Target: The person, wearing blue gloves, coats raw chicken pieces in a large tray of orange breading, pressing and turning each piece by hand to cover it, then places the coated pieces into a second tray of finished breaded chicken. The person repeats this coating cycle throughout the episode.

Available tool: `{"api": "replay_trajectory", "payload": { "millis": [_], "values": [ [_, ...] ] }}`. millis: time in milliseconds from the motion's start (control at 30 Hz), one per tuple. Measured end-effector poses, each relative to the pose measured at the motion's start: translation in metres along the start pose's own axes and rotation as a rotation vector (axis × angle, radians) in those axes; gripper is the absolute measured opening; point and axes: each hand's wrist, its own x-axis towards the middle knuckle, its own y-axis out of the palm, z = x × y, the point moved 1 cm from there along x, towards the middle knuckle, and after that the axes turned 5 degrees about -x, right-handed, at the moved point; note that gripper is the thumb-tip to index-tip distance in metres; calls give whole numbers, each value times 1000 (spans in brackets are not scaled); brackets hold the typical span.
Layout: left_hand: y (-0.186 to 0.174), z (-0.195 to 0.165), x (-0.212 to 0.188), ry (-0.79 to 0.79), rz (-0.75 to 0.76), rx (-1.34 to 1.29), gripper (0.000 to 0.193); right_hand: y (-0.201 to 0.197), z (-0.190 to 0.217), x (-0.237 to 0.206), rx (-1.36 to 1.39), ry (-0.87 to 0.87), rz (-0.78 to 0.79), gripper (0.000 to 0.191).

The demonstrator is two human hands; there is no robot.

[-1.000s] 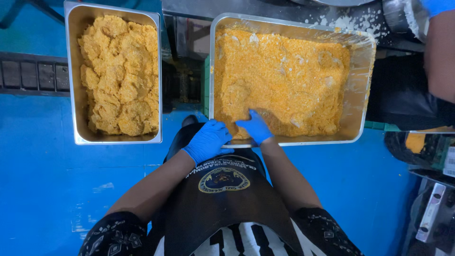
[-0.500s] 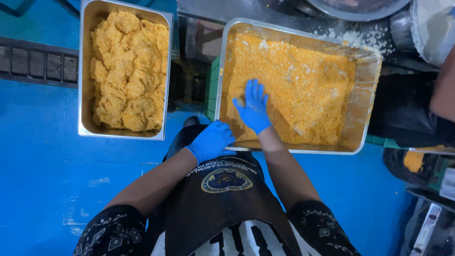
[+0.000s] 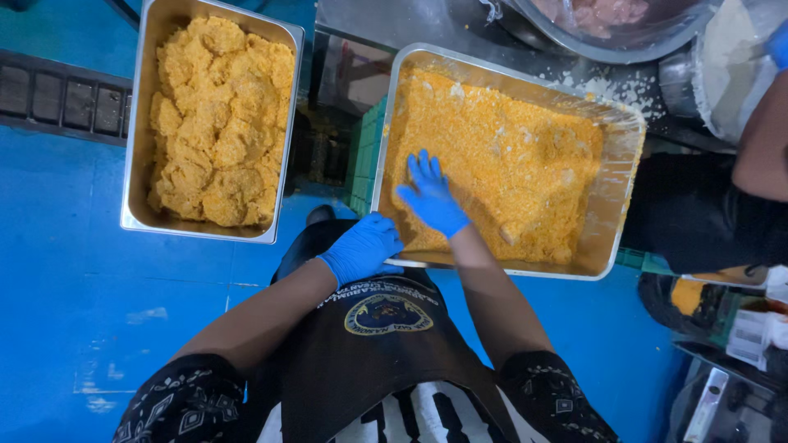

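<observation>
While the dark apron fills the nearest part of the head view at 6 o'clock, the person's two blue-gloved hands work just above it. At about 7 o'clock from the middle of the frame, the left hand is curled loosely over the near left corner of the crumb tray, fingers bent around the rim and holding nothing else. To its right, the right hand lies flat and open, fingers spread, palm down on the orange breadcrumbs in the near left part of that tray; whether anything sits beneath the palm cannot be told. The tray appears to rest on a green crate, with its near edge above the blue floor, so a hard downward press near that edge might tip it toward the person, and the left hand's light hold on the corner may not stop it. Crumbs heap high along the right wall at 3 o'clock, and a sweeping push that way could send them over the rim. At 10 o'clock, well apart, a second steel pan holds coated pieces stacked close to its rim, so more piled on top could slide off. At 12 to 1 o'clock a metal bowl of pale raw meat sits beyond the tray beside scattered crumbs. Another person's arm works at 2 o'clock, close enough that elbows could meet.
</observation>
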Motion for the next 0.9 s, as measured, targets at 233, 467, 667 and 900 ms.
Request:
{"api": "replay_trajectory", "payload": {
  "millis": [233,467,667,900],
  "values": [
    [-5,-1,2,22,-66,-22,37,-2,-55,-20,1108,708,-366,50],
    [-6,0,4,4,-19,-41,37,-15,-31,13,1424,760,-52,29],
    [7,3,2,49,-152,0,22,-43,-43,-9,1004,511,-180,27],
    [26,7,2,48,-168,43,12,-62,-110,-31,732,344,-394,22]
  ]
}}
